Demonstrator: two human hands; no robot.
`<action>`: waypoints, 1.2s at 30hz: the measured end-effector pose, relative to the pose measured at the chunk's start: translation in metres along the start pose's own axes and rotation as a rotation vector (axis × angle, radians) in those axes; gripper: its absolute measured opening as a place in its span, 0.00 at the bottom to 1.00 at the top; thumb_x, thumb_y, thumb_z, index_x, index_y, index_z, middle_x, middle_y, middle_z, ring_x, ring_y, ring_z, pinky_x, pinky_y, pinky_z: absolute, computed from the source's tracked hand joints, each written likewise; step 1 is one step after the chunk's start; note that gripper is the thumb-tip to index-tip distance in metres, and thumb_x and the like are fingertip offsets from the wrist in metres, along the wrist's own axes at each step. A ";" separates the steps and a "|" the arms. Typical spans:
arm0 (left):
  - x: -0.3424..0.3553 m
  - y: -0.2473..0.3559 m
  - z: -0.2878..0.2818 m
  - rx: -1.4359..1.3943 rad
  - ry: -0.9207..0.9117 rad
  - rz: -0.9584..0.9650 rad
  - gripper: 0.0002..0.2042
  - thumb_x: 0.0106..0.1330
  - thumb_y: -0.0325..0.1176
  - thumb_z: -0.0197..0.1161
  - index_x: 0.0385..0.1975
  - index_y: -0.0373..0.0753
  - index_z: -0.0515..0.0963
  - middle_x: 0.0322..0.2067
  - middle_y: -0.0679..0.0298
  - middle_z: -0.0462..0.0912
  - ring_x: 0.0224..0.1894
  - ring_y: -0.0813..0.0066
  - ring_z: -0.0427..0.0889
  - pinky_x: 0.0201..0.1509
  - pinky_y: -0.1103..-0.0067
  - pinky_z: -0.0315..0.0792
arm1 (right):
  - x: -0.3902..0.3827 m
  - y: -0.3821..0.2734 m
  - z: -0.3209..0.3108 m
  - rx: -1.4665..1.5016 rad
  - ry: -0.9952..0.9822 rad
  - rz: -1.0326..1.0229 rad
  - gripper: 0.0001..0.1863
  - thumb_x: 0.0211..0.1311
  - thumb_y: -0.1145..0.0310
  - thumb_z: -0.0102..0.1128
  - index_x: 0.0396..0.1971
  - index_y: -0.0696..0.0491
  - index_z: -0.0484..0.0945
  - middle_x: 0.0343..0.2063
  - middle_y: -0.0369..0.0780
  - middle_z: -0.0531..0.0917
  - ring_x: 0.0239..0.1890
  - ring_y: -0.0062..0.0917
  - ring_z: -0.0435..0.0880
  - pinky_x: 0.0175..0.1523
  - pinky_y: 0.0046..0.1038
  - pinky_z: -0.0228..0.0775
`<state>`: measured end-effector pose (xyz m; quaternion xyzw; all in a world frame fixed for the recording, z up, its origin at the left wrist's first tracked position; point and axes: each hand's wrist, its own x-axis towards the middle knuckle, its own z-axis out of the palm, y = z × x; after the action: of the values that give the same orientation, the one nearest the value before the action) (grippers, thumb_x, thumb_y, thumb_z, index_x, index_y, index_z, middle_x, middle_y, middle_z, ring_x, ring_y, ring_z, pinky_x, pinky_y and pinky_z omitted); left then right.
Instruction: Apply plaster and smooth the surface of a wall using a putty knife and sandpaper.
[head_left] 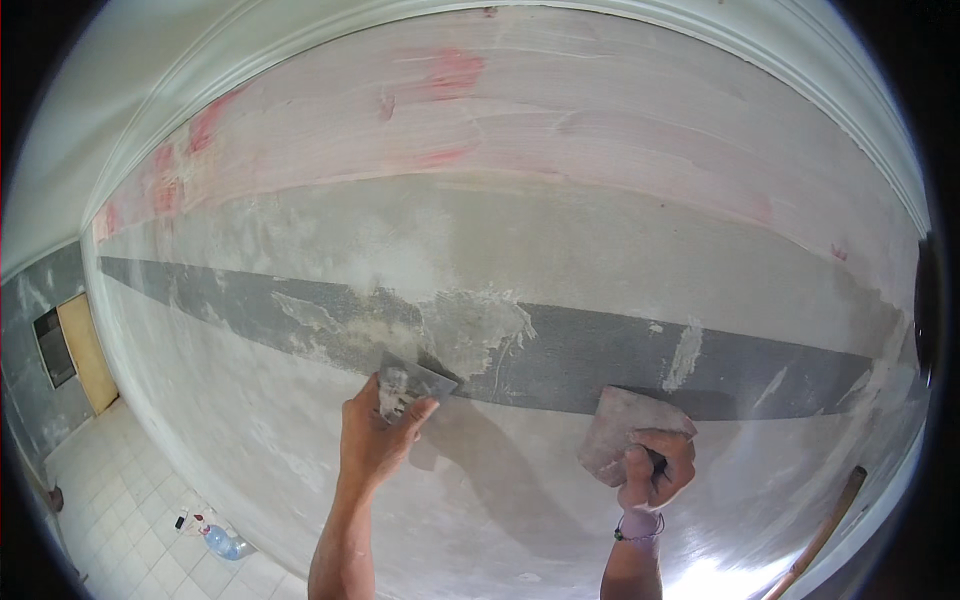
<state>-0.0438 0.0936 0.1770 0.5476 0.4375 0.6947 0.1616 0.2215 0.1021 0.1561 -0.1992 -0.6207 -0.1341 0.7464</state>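
In front of me is a plastered wall [540,235] with a dark grey band [600,350] running across it. My left hand [372,445] is closed on a small flat scraper [435,381] with pale putty smeared on its face. The scraper's edge is at the lower side of the band, just below a rough, light putty patch [465,325]. To the right, my right hand [660,475] grips a broad, pinkish-grey flat trowel [618,430]. Its plate overlaps the band's lower edge; whether it touches the wall I cannot tell. Fingers hide most of its handle.
A wooden pole [825,525] leans at the lower right, beside a bright glare on the wall. On the tiled floor [125,515] at lower left lies a clear bluish plastic bottle [222,542]. A tan door panel [87,350] is at far left. White moulding [840,110] borders the wall above.
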 end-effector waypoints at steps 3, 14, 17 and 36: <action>-0.003 0.009 0.007 0.192 -0.011 0.039 0.13 0.53 0.34 0.65 0.31 0.33 0.73 0.20 0.62 0.80 0.18 0.77 0.77 0.22 0.80 0.70 | -0.003 0.003 -0.002 -0.051 -0.003 -0.030 0.10 0.49 0.60 0.59 0.22 0.52 0.75 0.23 0.37 0.77 0.29 0.26 0.72 0.36 0.27 0.62; 0.000 0.027 0.017 0.312 -0.049 0.037 0.14 0.53 0.38 0.65 0.29 0.33 0.75 0.14 0.66 0.75 0.14 0.81 0.71 0.19 0.83 0.65 | -0.011 0.006 0.006 -0.077 0.016 -0.091 0.12 0.50 0.60 0.59 0.22 0.53 0.75 0.20 0.38 0.76 0.26 0.27 0.72 0.33 0.26 0.63; 0.000 0.028 0.019 0.308 -0.067 -0.028 0.15 0.53 0.40 0.66 0.29 0.33 0.75 0.14 0.66 0.75 0.14 0.81 0.72 0.19 0.82 0.66 | -0.015 0.005 0.010 -0.061 0.069 -0.051 0.12 0.50 0.60 0.58 0.21 0.53 0.75 0.19 0.37 0.75 0.27 0.26 0.72 0.34 0.26 0.63; -0.012 0.040 0.028 0.347 0.089 0.435 0.07 0.54 0.25 0.61 0.32 0.32 0.75 0.25 0.61 0.78 0.19 0.78 0.76 0.20 0.84 0.69 | -0.009 0.015 -0.004 -0.004 -0.044 -0.174 0.07 0.42 0.68 0.60 0.26 0.47 0.77 0.23 0.37 0.79 0.21 0.32 0.78 0.23 0.28 0.71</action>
<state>-0.0038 0.0746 0.2012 0.6170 0.4289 0.6511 -0.1070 0.2296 0.1130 0.1446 -0.1490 -0.6515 -0.1954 0.7177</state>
